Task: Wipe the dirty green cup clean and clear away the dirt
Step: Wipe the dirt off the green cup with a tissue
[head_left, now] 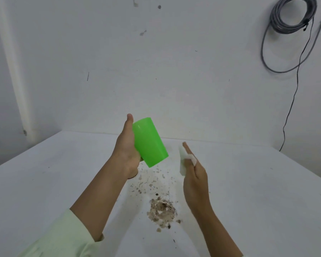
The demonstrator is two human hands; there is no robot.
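My left hand [125,149] grips a bright green plastic cup [149,142] and holds it tilted above the white table, its wider end pointing down toward me and to the right. My right hand [195,175] holds a white wipe [183,160] against its fingers, a short way right of the cup and apart from it. A pile of brown dirt [161,211] lies on the table below and between my hands, and scattered specks [148,182] spread from it toward the cup. The cup's inside is hidden.
The white table [258,191] meets a white wall in a corner. A coiled grey cable [293,15] hangs on the wall at the upper right, with a thin black cord running down to the table's far right edge. A white pipe [13,71] runs down the left wall.
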